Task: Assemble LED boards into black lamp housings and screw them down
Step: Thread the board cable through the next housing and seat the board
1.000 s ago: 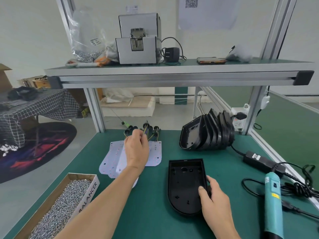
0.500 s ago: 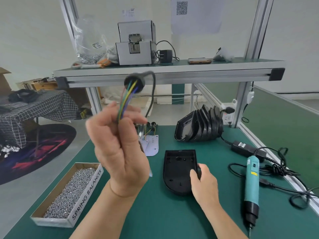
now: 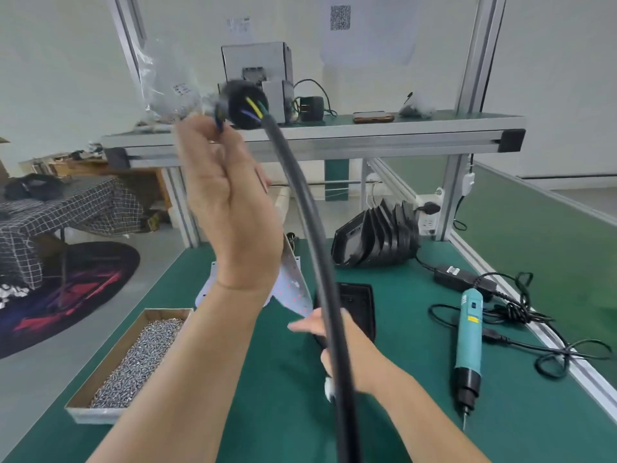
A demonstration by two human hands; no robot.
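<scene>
Both hands are above the bench [image 3: 283, 412]: left hand [image 3: 233, 212], raised high, pinches the coloured wires [image 3: 218, 123]; right hand [image 3: 347, 349], fingers stretched, is over the black housing [image 3: 357, 305] mid-bench.

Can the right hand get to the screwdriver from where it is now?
Probably yes. The right hand is at the housing; only bare mat lies between it and the screwdriver. The cable hanging from the left hand crosses it in view and might snag.

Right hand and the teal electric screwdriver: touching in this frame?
Apart. The head view shows bare green mat between the right hand and the teal electric screwdriver.
</scene>
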